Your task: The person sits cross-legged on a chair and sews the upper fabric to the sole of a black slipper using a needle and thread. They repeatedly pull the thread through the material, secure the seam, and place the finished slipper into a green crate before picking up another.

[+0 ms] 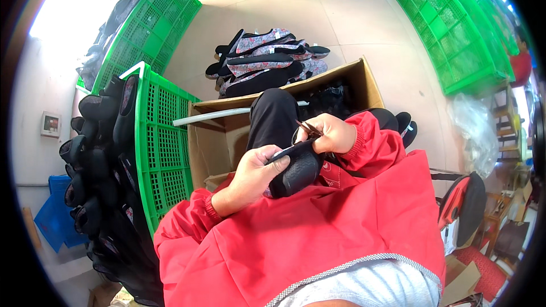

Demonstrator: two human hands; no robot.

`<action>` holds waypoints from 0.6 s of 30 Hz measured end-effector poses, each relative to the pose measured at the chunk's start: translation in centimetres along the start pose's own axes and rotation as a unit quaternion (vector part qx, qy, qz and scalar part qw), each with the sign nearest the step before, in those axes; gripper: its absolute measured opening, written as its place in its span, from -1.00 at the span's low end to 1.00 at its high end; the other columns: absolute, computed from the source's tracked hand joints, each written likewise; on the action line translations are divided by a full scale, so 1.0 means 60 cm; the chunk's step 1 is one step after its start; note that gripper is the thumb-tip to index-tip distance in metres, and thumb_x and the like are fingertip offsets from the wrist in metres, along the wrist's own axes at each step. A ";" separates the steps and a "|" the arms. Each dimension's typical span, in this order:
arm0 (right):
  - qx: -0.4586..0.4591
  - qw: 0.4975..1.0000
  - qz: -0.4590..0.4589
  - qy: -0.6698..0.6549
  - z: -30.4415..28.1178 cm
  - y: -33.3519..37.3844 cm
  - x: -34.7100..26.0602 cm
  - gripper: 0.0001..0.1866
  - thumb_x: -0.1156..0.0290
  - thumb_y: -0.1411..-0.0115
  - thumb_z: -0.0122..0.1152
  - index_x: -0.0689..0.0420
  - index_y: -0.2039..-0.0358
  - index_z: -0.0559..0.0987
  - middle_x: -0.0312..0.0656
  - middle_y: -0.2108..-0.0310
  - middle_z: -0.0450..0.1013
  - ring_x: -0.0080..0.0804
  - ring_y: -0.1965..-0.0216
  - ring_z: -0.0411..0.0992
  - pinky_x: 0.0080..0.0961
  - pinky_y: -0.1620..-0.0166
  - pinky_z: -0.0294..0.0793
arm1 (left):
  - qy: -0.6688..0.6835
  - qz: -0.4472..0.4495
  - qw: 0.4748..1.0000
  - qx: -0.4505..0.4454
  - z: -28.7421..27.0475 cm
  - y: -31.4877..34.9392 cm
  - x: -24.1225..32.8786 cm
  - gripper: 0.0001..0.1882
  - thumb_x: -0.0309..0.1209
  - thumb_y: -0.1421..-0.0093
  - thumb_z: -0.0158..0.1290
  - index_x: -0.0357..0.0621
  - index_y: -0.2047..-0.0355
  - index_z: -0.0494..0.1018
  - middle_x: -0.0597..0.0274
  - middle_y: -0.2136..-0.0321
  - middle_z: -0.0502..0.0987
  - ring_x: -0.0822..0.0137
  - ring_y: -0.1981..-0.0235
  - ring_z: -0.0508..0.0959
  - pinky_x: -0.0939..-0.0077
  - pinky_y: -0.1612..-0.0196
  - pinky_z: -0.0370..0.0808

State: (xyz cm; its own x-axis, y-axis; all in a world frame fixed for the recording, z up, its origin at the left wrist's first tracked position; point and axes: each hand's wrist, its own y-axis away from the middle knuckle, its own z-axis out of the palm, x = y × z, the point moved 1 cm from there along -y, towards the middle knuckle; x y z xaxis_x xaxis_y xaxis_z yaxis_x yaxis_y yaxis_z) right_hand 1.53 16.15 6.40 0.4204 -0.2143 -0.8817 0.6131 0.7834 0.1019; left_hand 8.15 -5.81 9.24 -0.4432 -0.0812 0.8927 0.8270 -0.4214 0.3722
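Observation:
Over my lap, my left hand (pixel 259 176) is closed on the edge of a black slipper-shaped piece (pixel 296 171), thumb on top. The piece has a rounded, textured black surface, and a strip of pale lining shows by my left fingers. My right hand (pixel 334 133) is closed around small dark metal scissors (pixel 307 129), right at the upper edge of the piece. Its fingers also touch that edge. Whether the blades are apart or together is too small to make out.
An open cardboard box (pixel 364 82) with dark items stands before my knees, a pale rod (pixel 219 115) across it. Floral and black pieces (pixel 264 59) are piled beyond. Green crates (pixel 165 148) stand left, more (pixel 449 40) at right. Black slipper-like pieces (pixel 99 159) hang at left.

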 end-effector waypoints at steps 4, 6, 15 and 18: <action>-0.075 0.989 0.068 -0.112 -0.043 -0.008 0.051 -0.84 0.45 -0.01 0.26 0.22 0.40 0.52 -0.31 0.46 0.44 -0.63 0.52 0.31 -0.67 0.48 0.22 | 0.249 -0.067 0.966 -0.006 0.020 0.006 -0.014 -0.80 -0.40 -0.30 0.09 -0.27 0.15 0.50 0.29 0.29 0.59 0.52 0.31 0.56 0.61 0.19 0.54; -0.057 0.987 0.022 -0.150 -0.036 -0.025 0.072 -0.86 0.49 0.02 0.18 0.22 0.39 0.51 -0.34 0.60 0.36 -0.67 0.68 0.20 -0.69 0.61 0.10 | 0.298 -0.087 0.950 -0.020 0.020 0.006 -0.012 -0.76 -0.40 -0.29 0.10 -0.27 0.09 0.49 0.25 0.21 0.59 0.47 0.24 0.58 0.55 0.12 0.55; -0.090 0.976 -0.028 -0.199 -0.012 -0.073 0.101 -0.73 0.58 0.05 0.22 0.21 0.25 0.50 -0.22 0.27 0.49 -0.47 0.25 0.49 -0.52 0.10 0.48 | 0.352 -0.100 0.904 -0.223 0.010 -0.015 -0.027 -0.41 -0.35 -0.12 0.28 -0.28 -0.12 0.35 0.15 0.03 0.52 0.28 0.04 0.54 0.34 -0.09 0.47; -0.008 0.986 -0.049 -0.156 -0.011 -0.081 0.096 -0.76 0.54 -0.03 0.29 0.21 0.26 0.49 -0.21 0.26 0.49 -0.45 0.23 0.50 -0.51 0.08 0.50 | 0.331 -0.028 0.930 -0.156 0.014 -0.024 -0.026 -0.51 -0.42 -0.20 0.18 -0.30 -0.11 0.35 0.14 0.06 0.53 0.28 0.03 0.53 0.36 -0.07 0.47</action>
State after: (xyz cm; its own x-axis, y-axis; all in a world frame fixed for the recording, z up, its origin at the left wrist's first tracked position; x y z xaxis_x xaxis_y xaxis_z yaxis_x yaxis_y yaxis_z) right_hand 0.54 11.48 0.55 0.5471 -0.4567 -0.7015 0.6514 0.7586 0.0140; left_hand 7.93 -4.28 7.53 -0.6834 -0.5459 0.4847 0.7016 -0.6747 0.2293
